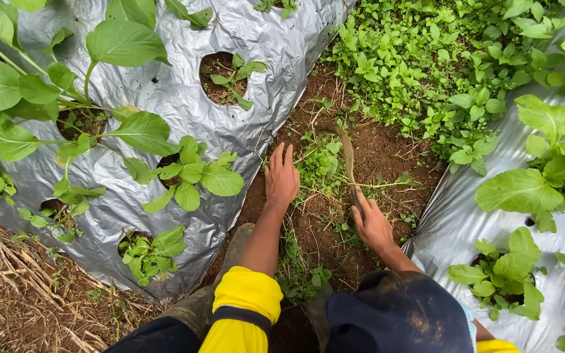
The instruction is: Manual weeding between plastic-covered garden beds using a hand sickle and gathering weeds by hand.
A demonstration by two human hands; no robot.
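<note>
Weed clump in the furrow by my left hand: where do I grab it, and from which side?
Probably low on the weed clump, where its stems meet the soil, coming from the left, where the left hand already lies flat beside it. The curved sickle in the right hand hooks round its right side, so that side is taken.

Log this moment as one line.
left hand flat on brown soil | right hand gripping curved rusty sickle | blade in green weeds | silver plastic mulch alongside

I count my two hands, left hand (281,178) and right hand (372,225), one curved sickle (348,157), two sheets of silver mulch film (165,85) (456,219), and five planting holes in the left sheet.
</note>
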